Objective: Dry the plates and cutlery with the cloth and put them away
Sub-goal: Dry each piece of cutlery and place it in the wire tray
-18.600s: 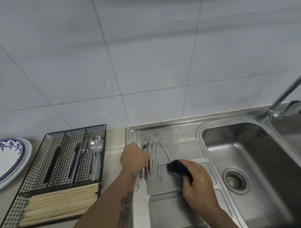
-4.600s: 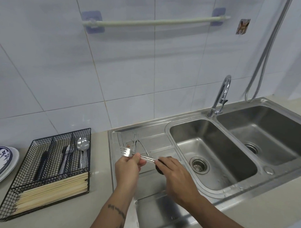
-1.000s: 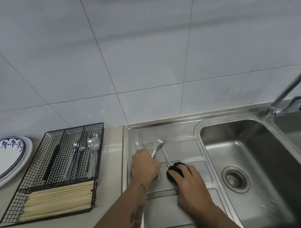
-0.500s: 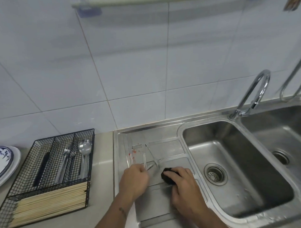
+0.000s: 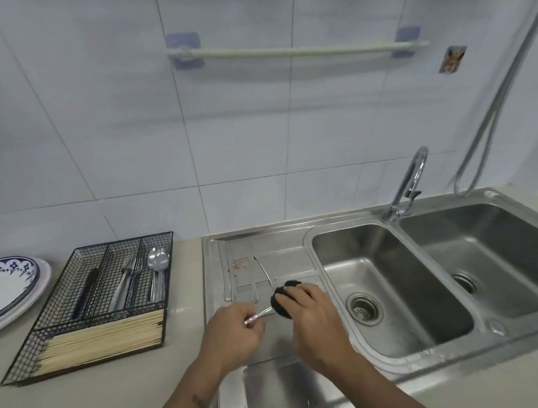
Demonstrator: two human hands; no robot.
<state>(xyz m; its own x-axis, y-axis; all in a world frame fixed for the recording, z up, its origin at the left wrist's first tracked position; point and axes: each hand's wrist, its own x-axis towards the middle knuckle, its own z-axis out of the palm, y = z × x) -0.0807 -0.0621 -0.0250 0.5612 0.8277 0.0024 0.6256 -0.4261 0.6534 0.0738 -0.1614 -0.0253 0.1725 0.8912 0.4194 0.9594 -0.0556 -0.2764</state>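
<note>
Low in the frame's centre, left hand (image 5: 232, 330) fingers are pinching a fork handle (image 5: 259, 315) steady while right hand (image 5: 308, 309) fingers are curling round the black cloth (image 5: 284, 298), wiping it dry.

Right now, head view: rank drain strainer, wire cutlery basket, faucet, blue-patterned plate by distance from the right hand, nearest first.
Measured from the right hand, which grips the black cloth:
1. Drain strainer, just to its right in the near basin.
2. Wire cutlery basket, left on the counter.
3. Faucet, back right, behind the basins.
4. Blue-patterned plate, far left edge.
</note>
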